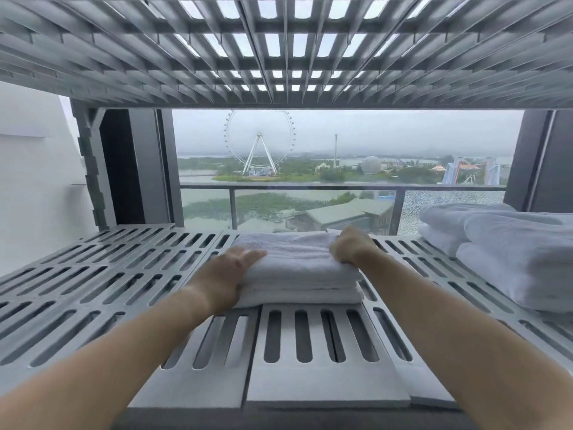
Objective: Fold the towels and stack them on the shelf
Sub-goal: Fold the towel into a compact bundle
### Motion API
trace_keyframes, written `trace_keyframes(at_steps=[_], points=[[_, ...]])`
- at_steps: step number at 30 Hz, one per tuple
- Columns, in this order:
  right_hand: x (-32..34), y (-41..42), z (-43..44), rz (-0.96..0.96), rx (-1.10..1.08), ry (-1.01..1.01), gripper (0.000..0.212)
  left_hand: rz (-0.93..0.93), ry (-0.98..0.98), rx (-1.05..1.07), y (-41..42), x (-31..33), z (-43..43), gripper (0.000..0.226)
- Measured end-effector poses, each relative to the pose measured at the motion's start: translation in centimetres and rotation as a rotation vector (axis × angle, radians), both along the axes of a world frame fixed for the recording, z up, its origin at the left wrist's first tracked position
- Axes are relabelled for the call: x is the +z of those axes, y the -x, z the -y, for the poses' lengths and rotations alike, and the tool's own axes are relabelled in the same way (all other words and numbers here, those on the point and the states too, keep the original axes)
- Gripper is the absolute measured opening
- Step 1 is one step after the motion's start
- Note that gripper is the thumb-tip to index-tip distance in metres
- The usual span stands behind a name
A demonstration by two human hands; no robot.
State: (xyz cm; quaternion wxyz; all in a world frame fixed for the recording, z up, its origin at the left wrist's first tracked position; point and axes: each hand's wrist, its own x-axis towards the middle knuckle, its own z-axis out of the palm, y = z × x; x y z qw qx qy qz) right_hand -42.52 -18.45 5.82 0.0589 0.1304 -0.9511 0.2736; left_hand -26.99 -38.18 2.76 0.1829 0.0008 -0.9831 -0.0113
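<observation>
Head view: left hand (228, 270) flat on folded towels (297, 268); right hand (352, 246) clutches their edge.

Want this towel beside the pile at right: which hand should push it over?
Left, probably. The left hand rests on the towel's edge away from the pile, so it can push toward it. The right hand grips the edge facing the pile, in the way.

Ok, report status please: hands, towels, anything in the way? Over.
Left hand flat on folded white towel stack; right hand grips its right edge. Stack rests on grey slotted shelf. Other white towel pile far right, apart.
</observation>
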Motion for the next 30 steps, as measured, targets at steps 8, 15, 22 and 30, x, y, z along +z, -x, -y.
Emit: trace_keyframes(at_steps=[8, 15, 22, 30], points=[[0.2, -4.7, 3.4, -0.309, 0.404, -0.217, 0.038, -0.116, -0.009, 0.021, -0.4, -0.3, 0.2, 0.056], [-1.4, -6.4, 4.0, -0.29, 0.707, -0.258, 0.076, -0.284, -0.094, 0.081, -1.1, -0.9, 1.3, 0.042], [-2.7, -7.4, 4.1, -0.395, 0.64, -0.264, 0.065, -0.291, -0.243, 0.07, -0.8, -0.9, 2.0, 0.05], [-2.5, -8.1, 4.2, -0.377, 0.619, -0.236, 0.055, -0.27, -0.244, 0.012, -1.0, -1.3, 2.9, 0.051]])
